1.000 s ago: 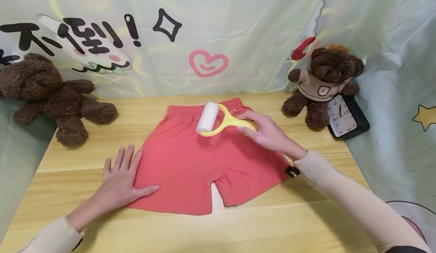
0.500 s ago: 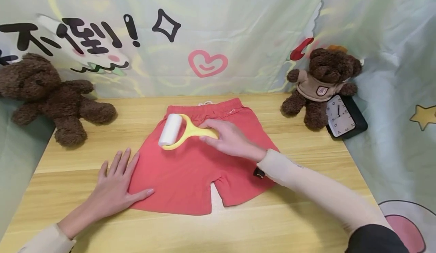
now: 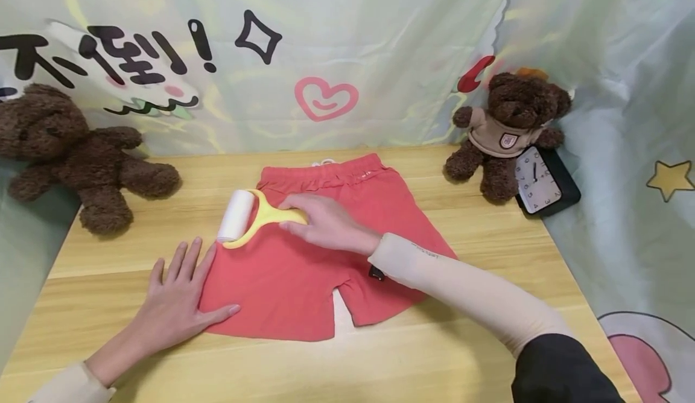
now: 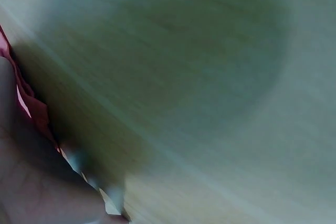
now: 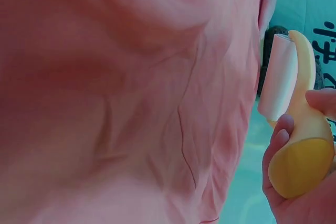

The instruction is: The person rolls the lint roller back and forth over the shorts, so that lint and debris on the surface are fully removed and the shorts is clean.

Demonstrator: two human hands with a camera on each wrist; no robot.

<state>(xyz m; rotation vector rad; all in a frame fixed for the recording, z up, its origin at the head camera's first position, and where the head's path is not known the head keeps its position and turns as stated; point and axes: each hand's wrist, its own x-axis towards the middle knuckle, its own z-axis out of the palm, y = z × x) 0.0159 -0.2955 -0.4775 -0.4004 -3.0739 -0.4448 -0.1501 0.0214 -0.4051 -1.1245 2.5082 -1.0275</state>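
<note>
A pair of red shorts (image 3: 277, 294) lies spread flat on the wooden table, waistband away from me. My right hand (image 3: 328, 223) grips the yellow handle of a lint roller (image 3: 237, 217), whose white roll is over the shorts' upper left edge. Whether the roll touches the cloth I cannot tell. In the right wrist view, fingers and thumb wrap the handle of the lint roller (image 5: 279, 77). My left hand (image 3: 169, 309) rests at the left leg of the shorts, fingers spread straight and thumb on the fabric. The left wrist view shows part of that hand (image 4: 37, 192) beside red cloth.
A brown teddy bear (image 3: 89, 155) sits at the back left of the table (image 3: 412, 361). At the back right stand another bear (image 3: 507, 140) in a tan shirt and a black clock (image 3: 539, 180). A printed curtain (image 3: 380, 41) hangs behind.
My right hand has carried the lint roller leftward and slightly nearer, from the middle of the waistband to the shorts' left edge. The left hand has shifted slightly left, still by the left leg.
</note>
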